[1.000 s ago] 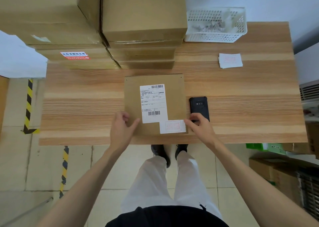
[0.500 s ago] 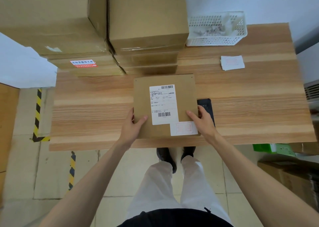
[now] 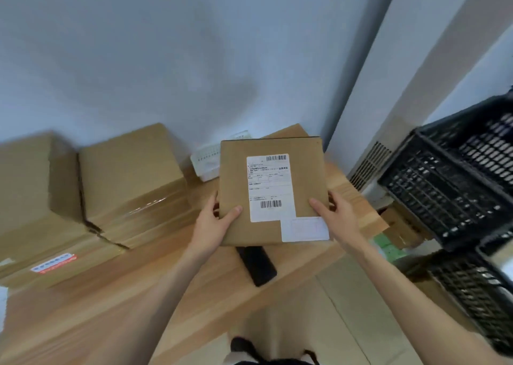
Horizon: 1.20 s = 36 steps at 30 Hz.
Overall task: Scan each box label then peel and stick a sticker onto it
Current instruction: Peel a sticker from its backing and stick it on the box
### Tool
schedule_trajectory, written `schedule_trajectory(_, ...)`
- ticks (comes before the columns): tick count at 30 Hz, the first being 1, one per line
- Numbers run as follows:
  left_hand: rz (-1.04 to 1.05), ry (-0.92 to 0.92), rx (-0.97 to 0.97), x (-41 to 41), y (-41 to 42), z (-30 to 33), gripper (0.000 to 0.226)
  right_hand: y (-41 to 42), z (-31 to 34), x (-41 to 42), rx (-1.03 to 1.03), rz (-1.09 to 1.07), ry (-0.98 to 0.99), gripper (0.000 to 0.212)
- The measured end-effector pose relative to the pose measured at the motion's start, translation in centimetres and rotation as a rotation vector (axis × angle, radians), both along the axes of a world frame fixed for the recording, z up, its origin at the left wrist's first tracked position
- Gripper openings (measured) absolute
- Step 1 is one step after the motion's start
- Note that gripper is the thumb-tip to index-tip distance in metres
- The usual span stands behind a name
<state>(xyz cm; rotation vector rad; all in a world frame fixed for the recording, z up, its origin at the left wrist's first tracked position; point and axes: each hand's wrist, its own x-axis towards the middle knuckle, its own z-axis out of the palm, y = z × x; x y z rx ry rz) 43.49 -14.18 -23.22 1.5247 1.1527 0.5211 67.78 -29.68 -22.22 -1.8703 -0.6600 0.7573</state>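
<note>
A flat brown cardboard box (image 3: 236, 170) is lifted off the wooden table (image 3: 138, 295), held between both hands. Its top carries a white shipping label (image 3: 270, 187) with barcodes and a pale sticker (image 3: 304, 229) at the near right corner. My left hand (image 3: 215, 226) grips the box's left edge, thumb on top. My right hand (image 3: 337, 217) grips the right edge, thumb on the top face. A black handheld scanner (image 3: 258, 264) lies on the table just below the box.
Stacked cardboard boxes (image 3: 125, 181) fill the table's left side, one with a red and white sticker (image 3: 54, 263). A white plastic basket (image 3: 206, 160) sits at the back behind the held box. Black plastic crates (image 3: 455, 187) stand to the right, beyond the table edge.
Both hands have lifted the box off the table and carried it up and to the right. The view has swung right, bringing the black crates into sight.
</note>
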Motion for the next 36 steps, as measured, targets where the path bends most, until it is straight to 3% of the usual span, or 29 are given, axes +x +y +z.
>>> schedule_trajectory(3, -0.129, -0.025, 0.043, 6.7, -0.4, 3.4, 0.077, -3.3, 3.6, 4.7, 0.025, -0.104, -0.1, 0.033)
schedule_trajectory(8, -0.332, -0.106, 0.107, 17.6, -3.3, 7.4, 0.076, -10.7, 7.9, 12.1, 0.054, -0.282, -0.185, 0.04)
schedule_trajectory(12, -0.502, -0.18, 0.109, 26.2, -7.3, 9.4, 0.057, -17.6, 9.4, 17.5, 0.048, -0.421, -0.251, 0.044)
schedule_trajectory(19, -0.675, -0.178, 0.137, 38.1, -14.3, 10.7, 0.061, -26.4, 10.1, 24.1, 0.046, -0.589, -0.245, 0.044)
schedule_trajectory(24, -0.785, -0.136, 0.151, 44.5, -15.1, 10.7, 0.062, -28.4, 9.2, 28.3, 0.038, -0.665, -0.204, 0.059)
schedule_trajectory(36, -0.928, -0.044, 0.082, 61.2, -10.9, 9.2, 0.055, -24.2, 7.2, 39.4, 0.043, -0.791, -0.044, 0.052)
